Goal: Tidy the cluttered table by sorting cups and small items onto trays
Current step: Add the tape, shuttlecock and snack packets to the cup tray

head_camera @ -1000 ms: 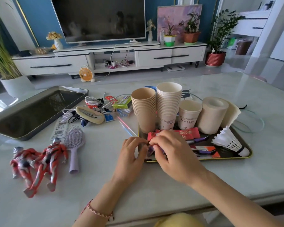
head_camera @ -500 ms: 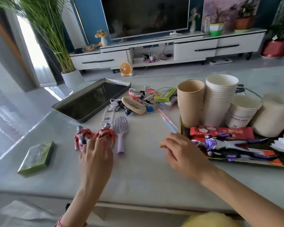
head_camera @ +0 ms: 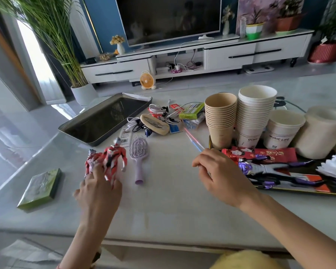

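Now left hand (head_camera: pixel 98 193) pinching red figure (head_camera: pixel 113 159), right hand (head_camera: pixel 222 178) withdrawn

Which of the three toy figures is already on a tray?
The purple figure, lying on the gold-rimmed tray in front of the cups. The two red figures lie on the table beside the lilac hairbrush, at the left hand.

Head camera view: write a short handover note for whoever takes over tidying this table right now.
Left hand: fingers on the two red action figures; grip unclear.
Right hand: loosely curled, holding nothing, beside the gold-rimmed tray.
Done: brown cup stack, white cup stack and purple action figure are on that tray.
Left: the red figures, purple hairbrush, cable pile, pink and blue sticks and green packet lie on the table; the dark tray is empty.
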Demonstrator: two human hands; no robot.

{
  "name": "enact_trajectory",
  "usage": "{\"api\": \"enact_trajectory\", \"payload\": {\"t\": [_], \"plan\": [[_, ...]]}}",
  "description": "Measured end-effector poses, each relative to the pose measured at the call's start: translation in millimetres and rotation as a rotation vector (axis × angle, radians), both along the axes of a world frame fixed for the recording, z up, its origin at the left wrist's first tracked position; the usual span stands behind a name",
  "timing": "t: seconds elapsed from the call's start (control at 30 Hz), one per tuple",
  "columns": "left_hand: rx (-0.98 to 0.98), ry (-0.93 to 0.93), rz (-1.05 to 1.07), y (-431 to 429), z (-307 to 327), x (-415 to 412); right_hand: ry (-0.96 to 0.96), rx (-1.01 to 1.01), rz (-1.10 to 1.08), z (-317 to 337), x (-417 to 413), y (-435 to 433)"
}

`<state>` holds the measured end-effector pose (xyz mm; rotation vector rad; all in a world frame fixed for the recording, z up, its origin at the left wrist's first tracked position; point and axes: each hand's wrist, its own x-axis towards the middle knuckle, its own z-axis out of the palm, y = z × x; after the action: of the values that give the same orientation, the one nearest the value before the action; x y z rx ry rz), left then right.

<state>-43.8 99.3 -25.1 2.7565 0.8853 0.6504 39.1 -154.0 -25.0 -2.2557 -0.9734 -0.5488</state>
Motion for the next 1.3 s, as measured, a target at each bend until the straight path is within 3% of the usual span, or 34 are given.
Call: {"api": "enact_trajectory", "payload": {"t": [0.13,0.23,0.33,0.5,0.63,0.83,1.07,1.3], "plan": [[0.003,-0.211,-0.016,-12.9,27.5,-19.3,0.043,0.104,0.004,9.3,3.2,-7.5],[-0.12,-0.218,-0.315,-30.6,39.9,-26.3,0.188,0.313,-0.015,21.6,0.4,-16.4],[-0.162,-0.093,-0.686,-63.6,43.1,-27.1,0.178,0.537,-0.076,37.8,-3.5,-33.3],[-0.105,-0.08,-0.927,-117.6,40.2,0.4,0.274,0.738,-0.247,50.0,2.7,-86.5],[-0.091,-0.104,-1.094,-153.2,39.0,33.7,0.28,0.652,-0.367,39.4,2.7,-125.6],[-0.014,-0.039,-1.207,-185.2,43.6,85.1,0.136,0.329,-0.461,19.5,2.5,-160.9],[0.01,-0.049,-1.187,-197.4,26.8,97.9,0.087,-0.022,-0.445,10.0,7.3,-157.8],[-0.036,0.053,-1.144,-193.5,5.6,87.7,0.086,-0.035,-0.476,7.0,12.6,-150.3]]}}
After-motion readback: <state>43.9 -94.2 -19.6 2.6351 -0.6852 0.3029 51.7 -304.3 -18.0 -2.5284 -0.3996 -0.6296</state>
